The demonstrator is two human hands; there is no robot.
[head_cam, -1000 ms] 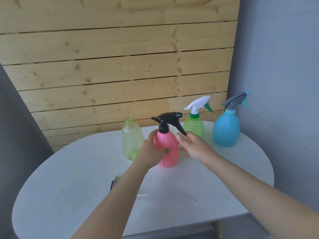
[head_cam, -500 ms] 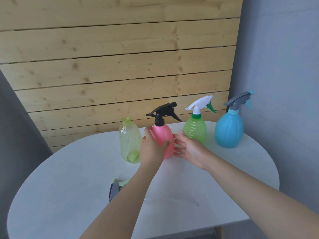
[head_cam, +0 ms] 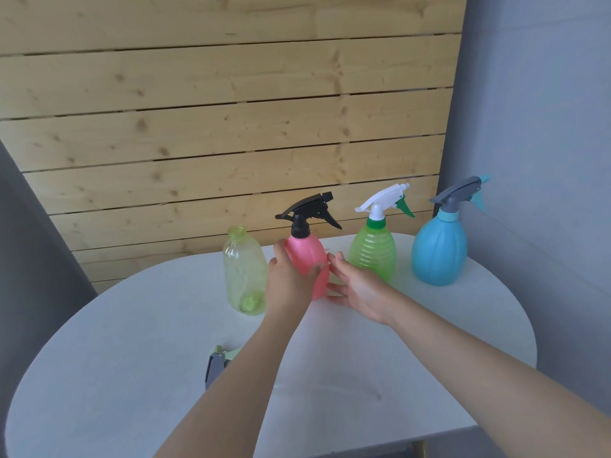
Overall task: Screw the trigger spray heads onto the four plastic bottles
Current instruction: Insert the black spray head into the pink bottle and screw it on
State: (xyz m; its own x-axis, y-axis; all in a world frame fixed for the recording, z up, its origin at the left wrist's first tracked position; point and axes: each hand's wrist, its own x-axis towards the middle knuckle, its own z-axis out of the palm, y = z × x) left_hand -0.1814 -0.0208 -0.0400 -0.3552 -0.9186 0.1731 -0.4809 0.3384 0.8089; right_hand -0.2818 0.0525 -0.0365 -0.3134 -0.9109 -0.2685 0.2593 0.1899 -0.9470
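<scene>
Since the blue bottle (head_cam: 439, 251), green bottle (head_cam: 373, 253) & pink bottle (head_cam: 306, 264) all wear spray heads, 3 of 4 look done. The clear bottle (head_cam: 244, 274) stands open at the back of the worktop (head_cam: 429, 342); its spray head (head_cam: 216, 363) lies near the front, half hidden by the left arm. Left hand (head_cam: 287, 285) fingers wrap the pink bottle. Right hand (head_cam: 358, 287) is loose & open, just beside it. Can't tell if the heads are tight.
</scene>
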